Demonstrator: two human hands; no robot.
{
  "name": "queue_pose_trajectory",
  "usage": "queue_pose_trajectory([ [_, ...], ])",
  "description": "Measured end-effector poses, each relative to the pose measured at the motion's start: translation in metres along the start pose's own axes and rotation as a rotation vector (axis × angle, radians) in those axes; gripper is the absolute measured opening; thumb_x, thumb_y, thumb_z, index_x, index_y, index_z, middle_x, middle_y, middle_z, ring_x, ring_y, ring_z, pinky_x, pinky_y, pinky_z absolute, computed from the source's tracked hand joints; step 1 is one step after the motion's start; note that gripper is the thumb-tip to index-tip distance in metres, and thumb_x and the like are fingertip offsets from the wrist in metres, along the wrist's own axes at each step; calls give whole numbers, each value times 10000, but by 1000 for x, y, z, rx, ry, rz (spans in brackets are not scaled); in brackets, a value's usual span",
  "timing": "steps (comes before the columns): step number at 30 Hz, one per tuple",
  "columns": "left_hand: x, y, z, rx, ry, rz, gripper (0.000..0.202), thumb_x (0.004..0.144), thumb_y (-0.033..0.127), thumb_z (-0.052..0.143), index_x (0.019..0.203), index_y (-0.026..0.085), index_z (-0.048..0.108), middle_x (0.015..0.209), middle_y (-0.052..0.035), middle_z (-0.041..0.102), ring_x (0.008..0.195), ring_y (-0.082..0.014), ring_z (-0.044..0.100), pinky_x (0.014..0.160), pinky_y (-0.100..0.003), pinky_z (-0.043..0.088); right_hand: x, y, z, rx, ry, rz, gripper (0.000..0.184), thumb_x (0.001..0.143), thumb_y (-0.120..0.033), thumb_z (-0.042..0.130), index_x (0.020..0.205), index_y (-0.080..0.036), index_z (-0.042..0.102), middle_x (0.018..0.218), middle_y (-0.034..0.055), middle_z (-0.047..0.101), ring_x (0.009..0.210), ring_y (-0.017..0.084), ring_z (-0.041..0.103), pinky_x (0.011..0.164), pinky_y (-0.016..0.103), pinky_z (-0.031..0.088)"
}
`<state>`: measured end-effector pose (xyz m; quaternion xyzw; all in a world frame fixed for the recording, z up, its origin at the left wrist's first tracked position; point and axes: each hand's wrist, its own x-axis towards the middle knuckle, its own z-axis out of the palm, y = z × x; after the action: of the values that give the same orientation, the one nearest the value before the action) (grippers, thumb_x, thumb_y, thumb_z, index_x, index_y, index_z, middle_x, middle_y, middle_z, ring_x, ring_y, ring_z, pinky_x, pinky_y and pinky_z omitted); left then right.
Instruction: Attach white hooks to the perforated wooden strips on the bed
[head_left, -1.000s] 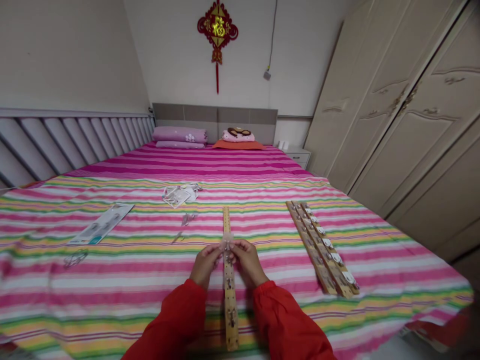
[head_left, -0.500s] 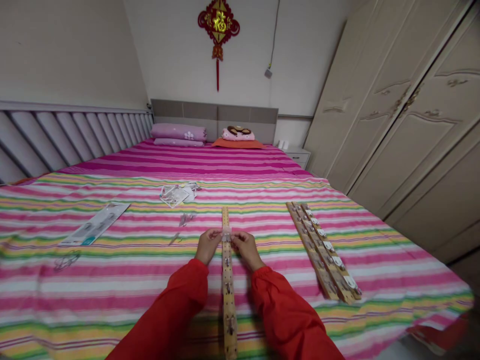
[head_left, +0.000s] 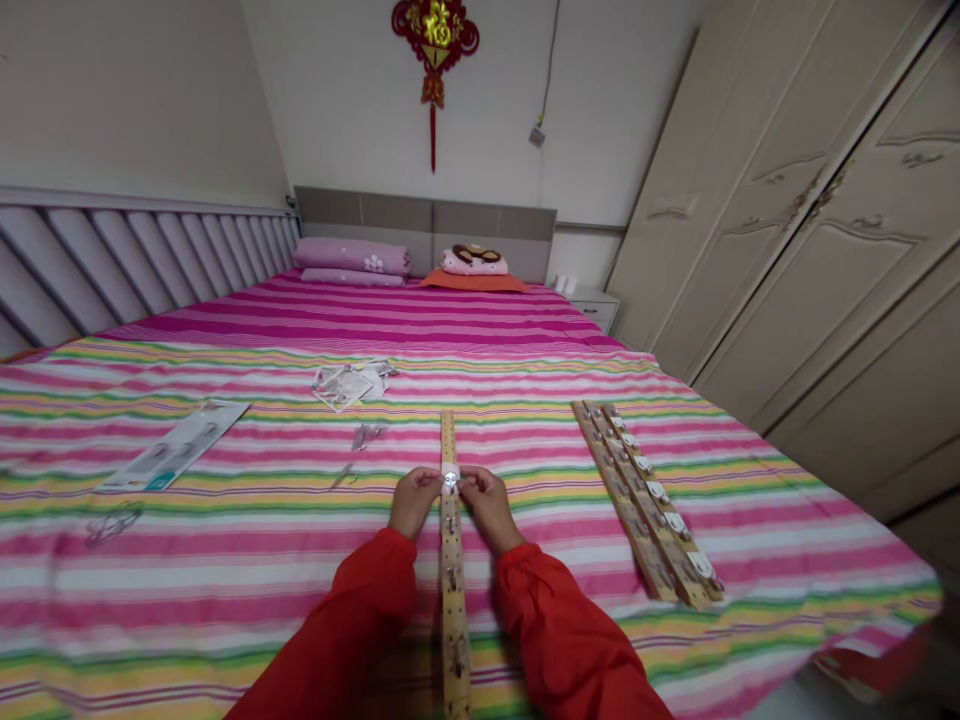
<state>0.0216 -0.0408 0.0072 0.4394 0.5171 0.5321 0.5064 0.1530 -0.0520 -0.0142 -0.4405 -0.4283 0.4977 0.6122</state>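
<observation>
A long, narrow wooden strip (head_left: 454, 620) with rows of small holes lies lengthwise on the striped sheet in front of me. Several metal hooks sit along its near part. At its upper middle, a small clear-backed hook (head_left: 451, 482) lies over the wood. My left hand (head_left: 415, 502) pinches the left edge of this hook, fingers closed. From the other side, my right hand (head_left: 486, 503) pinches the right edge. The fingertips partly cover the hook's backing, and I cannot tell whether it is stuck down.
Three wooden strips (head_left: 645, 505) with hooks, some white-backed, lie side by side at right. To the left are a long blister pack (head_left: 176, 446), a thin wire-like bundle (head_left: 114, 522), small clear packets (head_left: 367, 435), scissors-like item (head_left: 343, 477) and packaging cards (head_left: 349, 385).
The clear-backed hook now lies flatter, its metal part showing more plainly between my fingers. Both hands stay at the strip, and the whole view has shifted slightly.
</observation>
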Motion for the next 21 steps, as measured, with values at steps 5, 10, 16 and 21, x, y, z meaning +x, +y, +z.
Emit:
queue_pose_trajectory([
  [5,-1,-4,0,15,5,5,224,499,342,705,605,160,628,534,13,605,547,-127,551,584,-255,433,-1,1,1,6,-4,11,200,600,-238,655,784,-169,688,535,-50,588,484,105,497,500,225,392],
  [10,0,-8,-1,10,-1,1,242,510,357,710,622,156,632,554,11,614,558,-130,558,586,-257,431,-1,1,2,1,5,13,183,600,-245,648,763,-171,686,517,-58,562,466,96,462,481,219,362],
  [16,-1,-8,1,-14,10,1,263,502,356,737,625,149,634,554,6,617,580,-142,574,604,-265,442,-1,0,3,-6,1,7,189,603,-257,649,769,-172,680,526,-58,554,475,98,460,493,222,371],
  [21,-1,-11,1,-16,25,-2,263,506,342,733,650,142,639,595,-4,636,598,-142,578,616,-267,451,-1,2,3,-48,9,1,181,614,-265,649,762,-166,678,517,-67,517,470,91,429,478,214,343],
])
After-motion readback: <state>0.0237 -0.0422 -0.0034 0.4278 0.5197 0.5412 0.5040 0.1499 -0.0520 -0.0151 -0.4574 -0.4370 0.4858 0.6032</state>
